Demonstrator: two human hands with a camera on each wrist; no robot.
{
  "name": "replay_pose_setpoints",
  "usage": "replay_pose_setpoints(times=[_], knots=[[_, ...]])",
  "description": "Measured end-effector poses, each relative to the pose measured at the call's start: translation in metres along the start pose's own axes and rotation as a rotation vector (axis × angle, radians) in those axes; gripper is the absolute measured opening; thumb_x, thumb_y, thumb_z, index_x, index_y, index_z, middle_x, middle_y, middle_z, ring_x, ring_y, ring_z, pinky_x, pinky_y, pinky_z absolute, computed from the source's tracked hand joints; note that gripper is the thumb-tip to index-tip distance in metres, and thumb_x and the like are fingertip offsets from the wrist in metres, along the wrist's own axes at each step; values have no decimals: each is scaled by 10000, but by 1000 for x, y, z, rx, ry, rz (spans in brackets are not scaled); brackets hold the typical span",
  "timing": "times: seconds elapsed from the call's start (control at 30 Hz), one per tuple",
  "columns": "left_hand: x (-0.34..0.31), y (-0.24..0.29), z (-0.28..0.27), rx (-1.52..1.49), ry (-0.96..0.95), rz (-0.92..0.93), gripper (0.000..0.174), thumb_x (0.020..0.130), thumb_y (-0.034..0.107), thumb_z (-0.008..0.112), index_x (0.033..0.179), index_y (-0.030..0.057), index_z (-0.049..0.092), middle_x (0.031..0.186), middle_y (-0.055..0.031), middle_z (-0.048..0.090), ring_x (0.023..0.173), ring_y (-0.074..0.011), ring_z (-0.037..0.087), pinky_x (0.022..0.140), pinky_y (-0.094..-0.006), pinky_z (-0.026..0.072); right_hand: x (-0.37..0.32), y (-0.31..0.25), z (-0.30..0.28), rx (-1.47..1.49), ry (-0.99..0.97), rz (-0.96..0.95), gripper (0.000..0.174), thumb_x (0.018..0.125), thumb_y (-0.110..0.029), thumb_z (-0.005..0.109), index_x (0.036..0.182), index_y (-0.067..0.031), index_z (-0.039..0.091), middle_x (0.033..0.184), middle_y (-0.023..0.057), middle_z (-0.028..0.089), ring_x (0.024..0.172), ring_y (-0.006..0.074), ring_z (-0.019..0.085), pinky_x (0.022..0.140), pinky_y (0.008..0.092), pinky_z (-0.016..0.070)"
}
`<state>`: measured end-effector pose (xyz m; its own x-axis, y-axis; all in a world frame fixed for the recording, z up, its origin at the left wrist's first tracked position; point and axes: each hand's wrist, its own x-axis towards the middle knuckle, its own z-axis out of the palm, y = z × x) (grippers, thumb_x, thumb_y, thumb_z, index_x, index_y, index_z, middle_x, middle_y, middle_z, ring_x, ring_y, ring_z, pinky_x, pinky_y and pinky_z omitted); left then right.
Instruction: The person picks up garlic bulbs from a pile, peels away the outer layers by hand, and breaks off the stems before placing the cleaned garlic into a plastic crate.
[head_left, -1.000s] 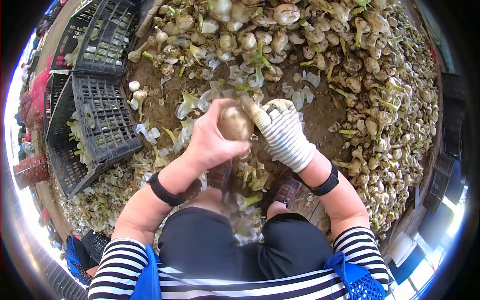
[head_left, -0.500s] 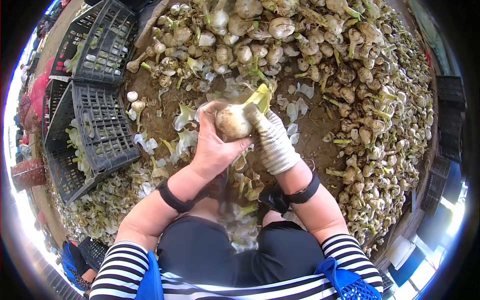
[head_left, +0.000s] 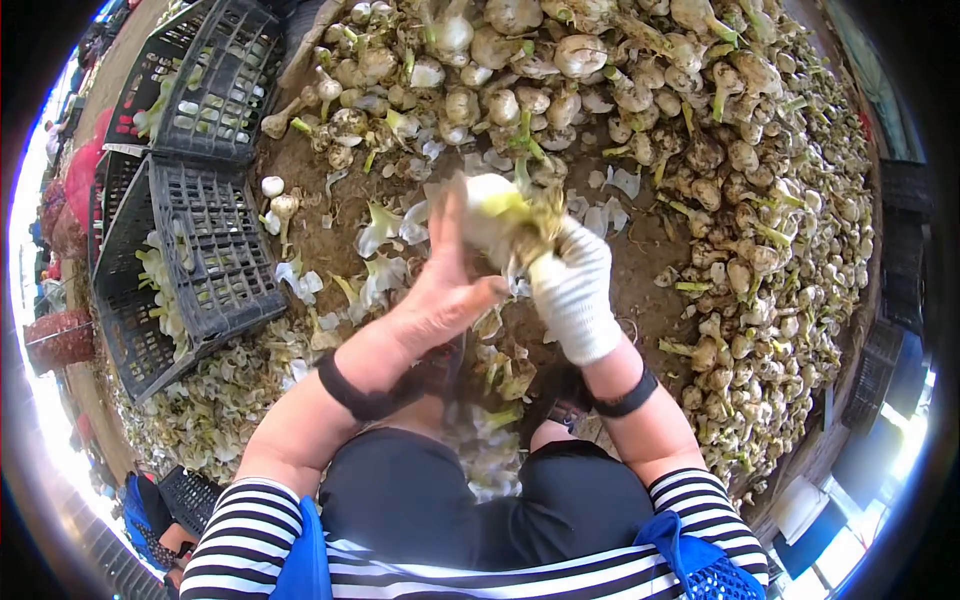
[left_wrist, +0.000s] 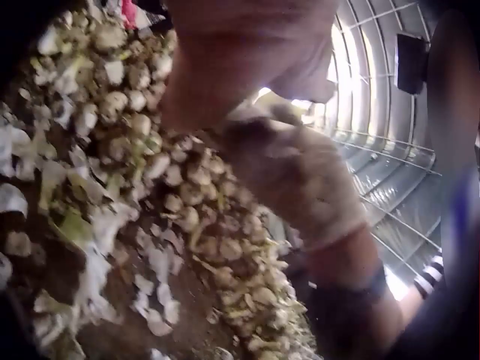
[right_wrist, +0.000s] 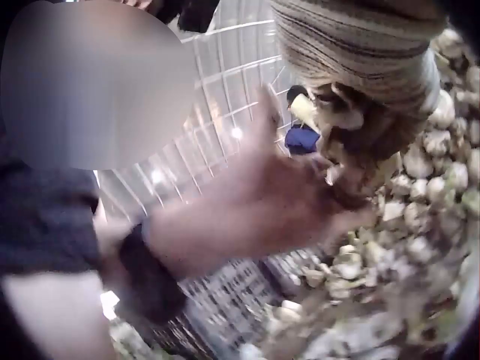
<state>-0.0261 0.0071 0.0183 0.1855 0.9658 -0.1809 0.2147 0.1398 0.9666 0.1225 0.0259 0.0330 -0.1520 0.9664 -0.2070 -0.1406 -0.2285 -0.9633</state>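
Note:
A whitish garlic bulb with a yellow-green stem is blurred between the two hands. The gloved right hand grips the stem and loose brown skins; in the right wrist view this glove is curled over dry husk. The bare left hand is spread, its fingers extended along the bulb's left side and its thumb apart below; whether they touch it cannot be told. In the left wrist view the left hand is close and dark, with the glove beyond it.
Black plastic crates stand at the left, holding pale, green-tipped pieces. A large heap of garlic bulbs curves across the back and right. Peeled skins litter the soil, and one white bulb lies beside the crates.
The left hand has loosened from round the bulb, its fingers now extended. The bulb has tipped up and its stem and skins now lie to the right, under the glove.

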Motion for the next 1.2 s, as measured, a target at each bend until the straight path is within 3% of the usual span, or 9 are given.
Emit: replay_pose_setpoints(times=[0.1,0.23,0.4,0.53,0.73,0.8,0.87,1.0,1.2], knots=[[4,4,-18,-595,-158,14,1216,586,612,735,1448,115,35,1422,-122,266,1304,-247,276,1067,-412,279,-22,-25,4,177,-318,273,155,886,-50,518,987,1,624,787,23,627,691,68,561,600,223,448],[2,-12,-40,104,256,162,356,719,209,761,1028,63,661,1163,-85,489,1065,-182,473,883,-304,445,-13,-24,-11,242,-301,314,260,844,-132,593,1072,-8,611,844,12,638,738,67,570,676,220,461],[-4,-6,-33,38,241,176,251,673,61,774,913,73,702,872,-35,581,809,-151,544,719,-276,462,22,15,-13,-35,-34,-91,254,870,-165,559,1075,-23,604,889,69,676,685,99,599,636,239,482],[-10,9,-22,258,128,272,235,712,69,743,942,56,696,831,-46,571,768,-152,530,698,-255,438,51,40,-28,-1123,-16,-285,266,854,-252,532,1049,-90,613,682,119,646,584,264,624,599,395,491],[-22,39,-24,247,-53,517,281,663,83,768,936,85,699,891,-53,628,835,-199,564,755,-300,463,64,76,-53,-1476,-291,353,370,812,-319,575,1100,-88,589,979,158,640,920,296,616,944,460,371],[-19,34,-36,246,125,433,314,655,89,771,959,88,693,896,-45,628,861,-202,553,779,-297,455,37,87,-68,-1701,65,-247,468,800,-334,590,1171,-52,546,1198,184,536,1051,341,554,995,451,337],[-23,32,-43,313,138,417,330,655,90,767,976,91,690,910,-38,629,878,-200,545,792,-300,450,25,71,-60,-1609,170,-218,542,814,-367,611,1221,-24,507,1288,158,460,1094,306,522,972,409,370],[-24,27,-30,433,168,516,335,640,65,758,966,110,697,922,-35,640,847,-211,564,796,-316,457,-4,16,-15,288,-196,173,470,845,-314,638,1180,-5,521,1011,28,585,914,88,504,823,239,420],[-33,30,-16,603,80,613,357,603,75,774,946,130,690,944,-25,641,838,-210,582,740,-312,500,23,24,-15,-855,45,-150,181,765,-214,668,834,-53,622,747,167,622,700,282,613,657,336,478]])
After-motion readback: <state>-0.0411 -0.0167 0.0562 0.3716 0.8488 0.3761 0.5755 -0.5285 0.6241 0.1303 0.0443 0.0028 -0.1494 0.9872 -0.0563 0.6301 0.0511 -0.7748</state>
